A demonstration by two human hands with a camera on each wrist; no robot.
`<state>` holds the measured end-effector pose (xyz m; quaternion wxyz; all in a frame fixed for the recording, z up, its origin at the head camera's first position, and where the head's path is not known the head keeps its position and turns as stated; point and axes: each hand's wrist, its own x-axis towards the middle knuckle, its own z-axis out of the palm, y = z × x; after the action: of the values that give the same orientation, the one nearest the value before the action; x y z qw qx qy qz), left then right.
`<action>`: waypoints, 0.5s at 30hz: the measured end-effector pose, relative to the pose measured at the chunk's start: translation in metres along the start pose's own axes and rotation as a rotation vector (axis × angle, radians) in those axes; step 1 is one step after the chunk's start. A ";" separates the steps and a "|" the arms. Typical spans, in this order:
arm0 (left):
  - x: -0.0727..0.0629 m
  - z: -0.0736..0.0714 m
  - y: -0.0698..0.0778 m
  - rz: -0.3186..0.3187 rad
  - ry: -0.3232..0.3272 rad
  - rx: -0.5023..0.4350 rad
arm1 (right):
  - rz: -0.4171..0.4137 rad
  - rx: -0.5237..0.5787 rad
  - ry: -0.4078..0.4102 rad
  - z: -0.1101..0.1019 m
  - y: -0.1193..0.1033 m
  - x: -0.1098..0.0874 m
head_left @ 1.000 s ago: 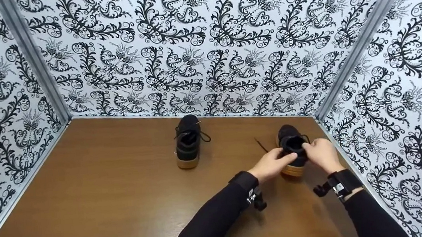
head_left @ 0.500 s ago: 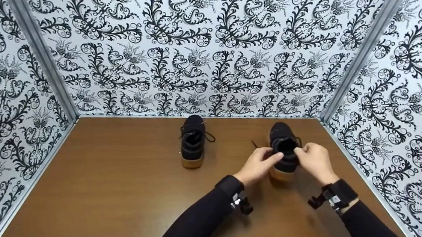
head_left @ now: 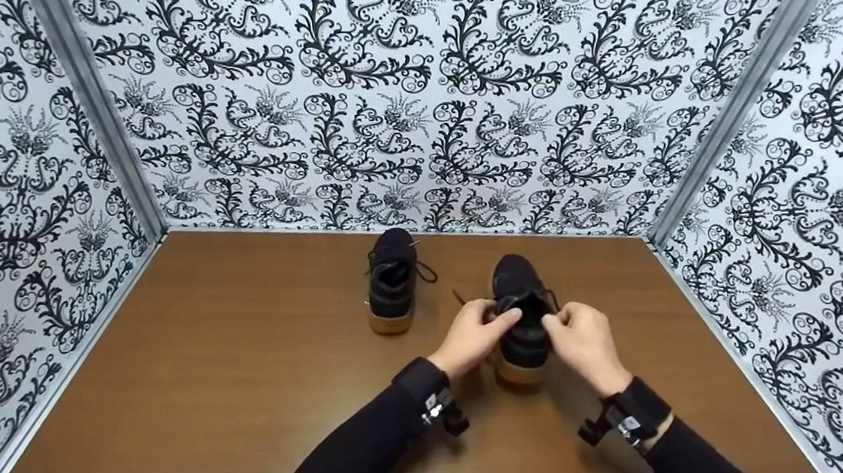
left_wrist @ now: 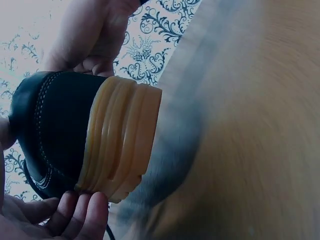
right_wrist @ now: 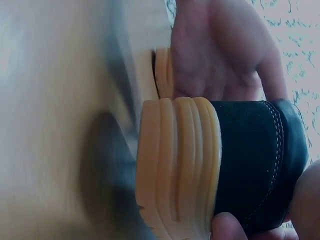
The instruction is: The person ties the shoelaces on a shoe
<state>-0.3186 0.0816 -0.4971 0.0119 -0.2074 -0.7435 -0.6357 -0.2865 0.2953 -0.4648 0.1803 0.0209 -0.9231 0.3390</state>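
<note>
We see one black lace-up shoe point(head_left: 391, 293) standing on the counter point(head_left: 249, 340), our left hand point(head_left: 475, 339) and right hand point(head_left: 586, 342) gripping its mate point(head_left: 526, 345), seemingly not yet set down!

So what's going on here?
A person's left hand and right hand grip a black shoe from both sides around its opening. Its toe points away from the person, and it looks lifted slightly off the brown table. A second shoe, similar looking, stands on the table to the left, untouched.
</note>
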 end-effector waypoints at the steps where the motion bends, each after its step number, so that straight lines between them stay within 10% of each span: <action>1: -0.003 -0.003 -0.001 -0.010 0.010 0.005 | -0.003 0.006 -0.004 0.003 -0.003 -0.003; 15: -0.054 -0.041 0.005 -0.075 0.049 0.138 | -0.125 0.084 -0.022 0.027 -0.033 -0.037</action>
<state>-0.2774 0.0276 -0.4995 0.0205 -0.1625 -0.7923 -0.5878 -0.2552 0.2494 -0.4765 0.1898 0.0896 -0.9068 0.3655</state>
